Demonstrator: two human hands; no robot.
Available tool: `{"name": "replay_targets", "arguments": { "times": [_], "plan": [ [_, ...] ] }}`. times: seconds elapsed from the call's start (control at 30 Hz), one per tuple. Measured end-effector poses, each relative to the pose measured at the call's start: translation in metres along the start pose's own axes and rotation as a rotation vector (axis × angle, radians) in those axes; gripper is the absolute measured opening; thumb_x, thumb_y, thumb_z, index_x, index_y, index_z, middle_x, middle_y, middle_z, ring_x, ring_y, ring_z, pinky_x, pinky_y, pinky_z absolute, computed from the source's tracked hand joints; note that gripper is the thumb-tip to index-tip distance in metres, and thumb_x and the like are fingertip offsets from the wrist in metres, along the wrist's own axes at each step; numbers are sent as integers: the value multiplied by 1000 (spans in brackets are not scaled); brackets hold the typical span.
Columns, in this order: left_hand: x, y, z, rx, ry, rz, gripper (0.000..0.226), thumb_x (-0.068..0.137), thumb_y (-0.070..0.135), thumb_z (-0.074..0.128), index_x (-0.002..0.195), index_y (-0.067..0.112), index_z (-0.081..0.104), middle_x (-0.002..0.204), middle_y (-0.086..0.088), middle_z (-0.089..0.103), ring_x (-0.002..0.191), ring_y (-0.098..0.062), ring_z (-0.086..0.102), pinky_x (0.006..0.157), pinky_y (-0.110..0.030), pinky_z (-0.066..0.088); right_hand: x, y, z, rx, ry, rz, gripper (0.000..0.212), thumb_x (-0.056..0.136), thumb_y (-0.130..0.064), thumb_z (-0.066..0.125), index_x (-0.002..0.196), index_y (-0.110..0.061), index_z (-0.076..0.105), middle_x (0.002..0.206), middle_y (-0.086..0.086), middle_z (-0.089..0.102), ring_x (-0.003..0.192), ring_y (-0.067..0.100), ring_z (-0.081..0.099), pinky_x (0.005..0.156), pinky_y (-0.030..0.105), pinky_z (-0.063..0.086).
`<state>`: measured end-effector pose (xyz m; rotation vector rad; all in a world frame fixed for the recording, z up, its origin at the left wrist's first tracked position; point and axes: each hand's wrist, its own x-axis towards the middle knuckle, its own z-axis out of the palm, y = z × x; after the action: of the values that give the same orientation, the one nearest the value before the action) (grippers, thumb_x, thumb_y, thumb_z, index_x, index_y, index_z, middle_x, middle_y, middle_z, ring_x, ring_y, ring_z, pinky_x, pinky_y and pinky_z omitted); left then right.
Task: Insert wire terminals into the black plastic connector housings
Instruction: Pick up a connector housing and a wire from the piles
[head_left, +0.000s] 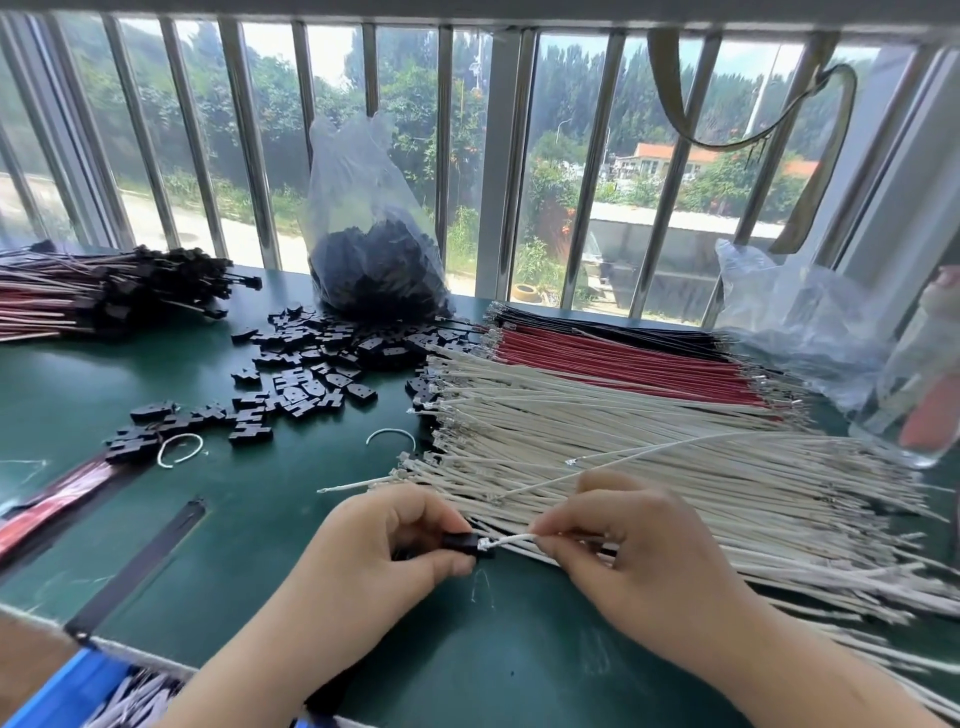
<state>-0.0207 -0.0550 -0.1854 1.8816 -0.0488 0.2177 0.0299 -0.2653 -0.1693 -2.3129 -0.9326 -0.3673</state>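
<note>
At the far left of the green tabletop (218, 525) lies a bundle of finished harnesses (98, 296), red and pale wires ending in black housings. To its right, loose black connector housings (306, 364) are scattered across the middle of the tabletop, and behind them a clear plastic bag (374, 244) stands by the window bars with more of the same black parts inside.

Near the front edge, the left hand (374, 556) pinches one black housing (461, 543) between thumb and curled fingers; the housing sticks out of the grip to the right, its open end facing the other hand. Touching that end is the metal terminal of a white wire (511, 539), which runs to the right into the right hand (623, 561). The right hand's grip is closed on the wire, thumb and forefinger pinching it just beside the housing, so only a short length shows between the two hands. How far the terminal sits inside the housing cannot be told.

Behind and to the right of the hands spreads a broad pile of white wires (649, 447), with red wires (623, 364) and black wires (613, 327) laid beyond it. At the far right lies crumpled clear plastic (795, 322).
</note>
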Motion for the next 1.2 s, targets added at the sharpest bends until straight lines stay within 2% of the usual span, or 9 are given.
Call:
{"name": "replay_targets", "arguments": {
  "times": [0.13,0.27,0.4,0.5,0.7,0.77,0.9,1.03,1.2],
  "plan": [
    [-2,5,-4,-164,-39,-12,18,69,-11,73,73,7,69,66,-9,72,58,-13,68,59,-13,50,4,1,-4,-28,11,21,13,78,-31,71,87,-39,68,76,-23,59,72,0,56,56,21,45],
    [-4,8,-2,-199,-20,-6,22,68,-12,72,68,9,70,65,-13,71,58,-15,68,59,-14,51,4,1,-3,76,-104,52,16,79,-27,72,87,-39,68,78,-25,60,77,1,58,59,15,43],
    [-5,6,-4,-231,68,-5,22,68,-15,71,68,7,69,67,-12,72,59,-15,69,59,-12,51,7,0,-7,177,12,120,13,78,-22,75,79,-35,73,76,-26,62,74,-2,60,61,7,43],
    [-3,1,-2,-222,51,-16,22,66,-16,72,69,5,69,72,-12,73,64,-18,71,61,-13,53,6,-3,-10,147,-76,96,9,79,-24,73,81,-33,74,78,-26,62,77,-2,59,62,12,46],
    [0,3,2,-247,5,-22,24,51,-2,76,70,11,72,73,-13,73,65,-17,70,63,-17,55,3,-5,-10,104,-131,75,9,82,-30,67,88,-33,72,76,-26,58,78,-1,57,67,25,52],
    [0,3,3,-219,-16,-19,28,56,-11,75,69,13,73,72,-12,73,64,-17,71,62,-17,55,1,-7,-9,125,-140,60,8,82,-30,68,88,-32,72,75,-20,57,76,3,56,65,27,52],
    [-2,6,1,-213,-7,-46,28,57,-12,75,68,14,73,69,-12,73,60,-15,70,57,-13,53,-1,-7,-7,177,-174,51,7,82,-27,68,88,-30,71,73,-23,54,76,5,55,65,25,50],
    [-2,11,3,-169,-25,-58,29,55,-4,79,69,20,74,70,-9,74,61,-14,70,59,-13,52,1,-7,-6,-3,-158,2,9,84,-29,63,88,-31,70,70,-22,52,73,-1,52,62,19,44],
    [-4,12,7,-84,-42,4,37,64,-12,77,67,25,74,68,0,73,62,-10,69,61,-15,52,1,-10,-6,215,-213,109,17,79,-18,72,74,-34,69,77,-15,61,73,3,55,65,13,43]
  ]
}}
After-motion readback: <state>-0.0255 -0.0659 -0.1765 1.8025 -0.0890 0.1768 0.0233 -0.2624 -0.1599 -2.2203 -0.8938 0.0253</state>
